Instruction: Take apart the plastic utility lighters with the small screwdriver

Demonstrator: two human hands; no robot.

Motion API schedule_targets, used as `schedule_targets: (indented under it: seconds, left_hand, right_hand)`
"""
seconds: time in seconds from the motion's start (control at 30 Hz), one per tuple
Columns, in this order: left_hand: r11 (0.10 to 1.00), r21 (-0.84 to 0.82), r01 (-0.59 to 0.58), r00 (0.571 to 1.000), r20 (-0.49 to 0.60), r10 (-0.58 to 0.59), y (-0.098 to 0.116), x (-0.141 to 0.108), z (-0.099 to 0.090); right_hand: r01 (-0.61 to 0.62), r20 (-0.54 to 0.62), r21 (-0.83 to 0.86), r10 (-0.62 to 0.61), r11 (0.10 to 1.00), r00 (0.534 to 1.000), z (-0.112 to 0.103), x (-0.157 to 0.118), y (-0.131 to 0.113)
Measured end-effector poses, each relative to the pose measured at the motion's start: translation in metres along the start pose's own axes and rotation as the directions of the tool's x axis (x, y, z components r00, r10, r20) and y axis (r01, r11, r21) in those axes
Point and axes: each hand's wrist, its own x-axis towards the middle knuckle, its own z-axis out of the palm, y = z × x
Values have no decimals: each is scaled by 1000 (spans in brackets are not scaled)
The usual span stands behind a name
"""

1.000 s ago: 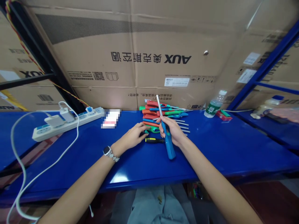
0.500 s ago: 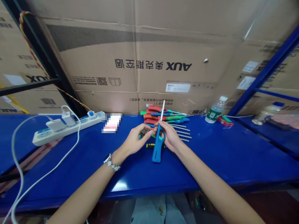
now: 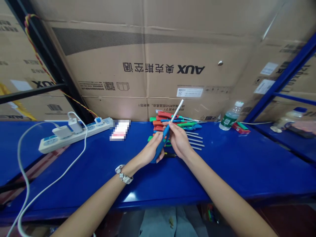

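Note:
A blue lighter [image 3: 161, 145] with a long metal tube is tilted up to the right in front of me. My left hand [image 3: 151, 148] is wrapped round its blue handle. At the base of the tube, the fingers of my right hand [image 3: 179, 140] pinch the lighter. Behind my hands lies a pile of red, green and blue lighters [image 3: 168, 115]. Several metal tubes [image 3: 196, 141] lie side by side just right of my right hand. A black and yellow screwdriver [image 3: 170, 155] is partly hidden behind my hands.
A white power strip [image 3: 74, 135] with plugs and cables lies at the left of the blue table [image 3: 222, 171]. A water bottle [image 3: 229, 117] and a red box [image 3: 239, 128] stand at the back right. A large cardboard box [image 3: 158, 39] rises behind.
My left hand has moved down and now wraps round the blue handle. The lighter has tilted further right, its tube tip shifting right. The view has shifted slightly.

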Motion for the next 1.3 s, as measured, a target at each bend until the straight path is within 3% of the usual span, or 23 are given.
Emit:
schedule_targets:
  seconds: [0.2, 0.37, 0.63, 0.83, 1.1, 1.3]
  left_hand:
    - [995, -45, -94, 991, -96, 89, -1, 2, -3]
    - [990, 3, -138, 984, -113, 138, -5, 4, -11]
    - [990, 30, -138, 981, -130, 141, -7, 3, -11]
    - [976, 142, -167, 980, -83, 180, -11, 3, -16]
    - [933, 275, -231, 960, -90, 264, -10, 0, -17]
    - [893, 360, -270, 944, -84, 320, -9, -2, -17]
  right_hand:
    - [18, -53, -200, -29, 980, 998, -9, -2, 1]
    - [59, 26, -336, -53, 940, 998, -12, -5, 2]
    - [41, 92, -379, -7, 924, 996, -17, -5, -1]
    - [55, 40, -381, -43, 923, 998, -21, 0, -6]
    - [64, 57, -340, -48, 938, 997, -21, -3, -11]
    - [20, 26, -336, -13, 942, 1000, -19, -2, -10]
